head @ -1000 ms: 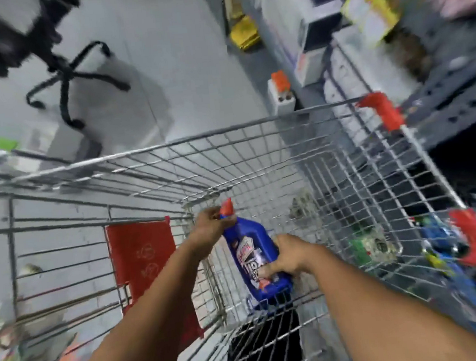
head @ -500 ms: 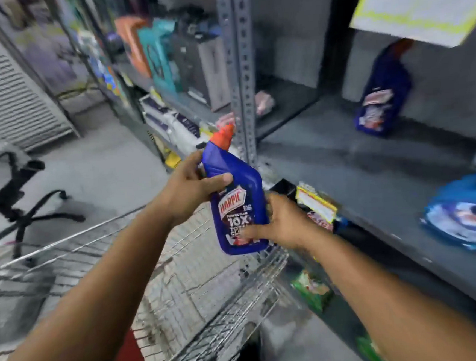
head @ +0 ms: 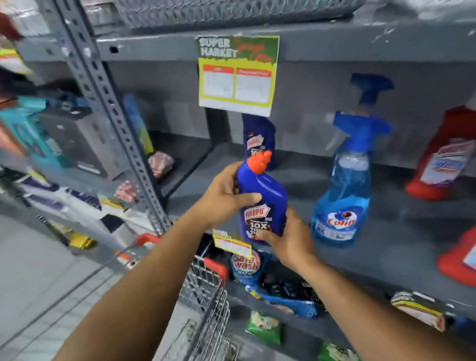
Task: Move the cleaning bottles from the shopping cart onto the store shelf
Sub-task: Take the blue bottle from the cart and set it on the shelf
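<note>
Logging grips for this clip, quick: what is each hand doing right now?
Left hand: closed around the upper part of the blue bottle.
Right hand: closed on the same bottle's lower end.

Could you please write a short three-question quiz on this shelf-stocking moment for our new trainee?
1. True or false: the blue Harpic bottle already stands on the grey shelf.
2. Which hand supports the bottle's bottom end? A) left hand B) right hand
3. What colour is the held bottle's cap?

Key:
1. False; both hands hold it in the air in front of the shelf.
2. B; the left hand grips the upper body, near the neck.
3. Orange-red.
</note>
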`<state>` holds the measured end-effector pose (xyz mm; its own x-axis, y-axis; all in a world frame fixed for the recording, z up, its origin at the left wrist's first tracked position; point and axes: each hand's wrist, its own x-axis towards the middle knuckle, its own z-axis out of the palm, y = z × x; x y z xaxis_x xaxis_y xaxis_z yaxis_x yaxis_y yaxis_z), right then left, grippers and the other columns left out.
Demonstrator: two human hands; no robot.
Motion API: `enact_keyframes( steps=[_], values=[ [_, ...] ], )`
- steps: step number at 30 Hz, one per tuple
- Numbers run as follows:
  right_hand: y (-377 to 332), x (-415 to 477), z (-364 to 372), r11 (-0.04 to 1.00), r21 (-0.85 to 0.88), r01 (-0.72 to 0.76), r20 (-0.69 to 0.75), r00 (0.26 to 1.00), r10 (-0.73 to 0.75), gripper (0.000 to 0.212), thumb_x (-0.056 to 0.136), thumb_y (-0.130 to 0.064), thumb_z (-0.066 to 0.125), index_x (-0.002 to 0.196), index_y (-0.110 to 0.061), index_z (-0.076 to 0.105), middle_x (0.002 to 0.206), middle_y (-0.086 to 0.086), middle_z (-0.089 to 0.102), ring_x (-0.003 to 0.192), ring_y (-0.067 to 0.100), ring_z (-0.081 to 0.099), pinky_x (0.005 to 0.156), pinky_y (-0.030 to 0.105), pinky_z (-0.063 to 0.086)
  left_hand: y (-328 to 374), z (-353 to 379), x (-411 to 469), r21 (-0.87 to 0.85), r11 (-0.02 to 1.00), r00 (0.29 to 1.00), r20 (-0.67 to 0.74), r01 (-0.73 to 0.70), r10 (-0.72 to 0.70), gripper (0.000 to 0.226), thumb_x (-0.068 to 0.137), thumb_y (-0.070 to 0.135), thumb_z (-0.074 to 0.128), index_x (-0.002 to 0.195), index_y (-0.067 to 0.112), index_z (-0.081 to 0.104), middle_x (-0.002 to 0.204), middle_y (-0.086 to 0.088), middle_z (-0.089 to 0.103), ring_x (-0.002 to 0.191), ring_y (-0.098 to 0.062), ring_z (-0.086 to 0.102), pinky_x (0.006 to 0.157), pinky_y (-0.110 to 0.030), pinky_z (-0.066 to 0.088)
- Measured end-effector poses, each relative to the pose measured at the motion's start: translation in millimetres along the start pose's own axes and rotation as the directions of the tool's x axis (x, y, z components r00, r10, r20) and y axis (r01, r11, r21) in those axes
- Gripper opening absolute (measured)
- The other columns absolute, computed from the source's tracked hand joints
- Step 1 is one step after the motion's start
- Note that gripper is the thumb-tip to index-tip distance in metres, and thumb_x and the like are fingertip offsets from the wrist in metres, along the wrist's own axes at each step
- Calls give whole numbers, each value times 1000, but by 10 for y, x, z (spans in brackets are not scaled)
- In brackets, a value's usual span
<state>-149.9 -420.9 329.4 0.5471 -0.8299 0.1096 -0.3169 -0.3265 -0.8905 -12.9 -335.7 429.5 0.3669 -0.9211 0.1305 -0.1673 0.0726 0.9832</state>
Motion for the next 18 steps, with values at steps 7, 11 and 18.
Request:
enact_keyframes(
  steps=[7, 11, 18],
  values=[
    [-13, 298, 92, 997, -44, -59, -167, 985, 51, 52, 72, -21, 79, 115, -19, 51, 99, 0, 68, 91, 23, 67, 70, 24, 42, -163, -135, 554, -53, 998, 989, 145, 39, -31, 59, 80, -15, 60, 132, 4, 41, 111, -12, 62, 94, -14, 67, 79, -25, 56],
    [-27, 168, 166, 1000, 22, -16, -223, 975, 20, 70, 69, -15, 75, 129, -27, 41, 109, -14, 62, 97, 0, 62, 78, 13, 48, -563, -184, 437, -100, 994, 985, 174, 40, -22, 68, 79, -21, 56, 137, 6, 36, 134, -15, 53, 115, -15, 58, 87, -23, 53],
    [9, 80, 347, 992, -71, -107, -178, 980, 93, 65, 62, 0, 56, 121, -25, 46, 96, -26, 55, 89, -21, 52, 69, -7, 32, -1157, -233, 169, 70, 995, 969, 242, -67, 49, 89, 59, -17, 33, 140, 19, 39, 140, 2, 55, 135, -17, 44, 113, -41, 35]
  ],
)
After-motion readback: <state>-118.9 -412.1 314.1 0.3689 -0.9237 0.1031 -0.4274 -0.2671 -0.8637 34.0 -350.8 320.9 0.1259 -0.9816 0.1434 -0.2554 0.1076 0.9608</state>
